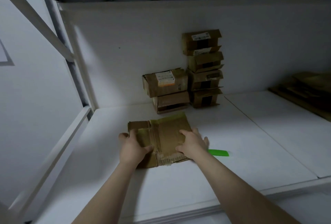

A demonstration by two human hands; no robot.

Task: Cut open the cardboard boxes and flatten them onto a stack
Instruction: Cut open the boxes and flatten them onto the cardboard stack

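A taped brown cardboard box [164, 134] lies flattened on the white shelf [250, 152] in front of me. My left hand [133, 146] holds its left edge, with the thumb on top and the fingers wrapped over the side. My right hand [192, 143] presses flat on the right part of the cardboard. A green cutter [218, 152] lies on the shelf just right of my right hand. Several unflattened boxes [204, 68] are stacked against the back wall. A pile of flattened cardboard [308, 89] sits at the far right.
Two more boxes [166, 89] stand one on the other left of the tall stack, just behind the flattened box. A white upright post [78, 59] and side panel close off the left. Another shelf hangs overhead.
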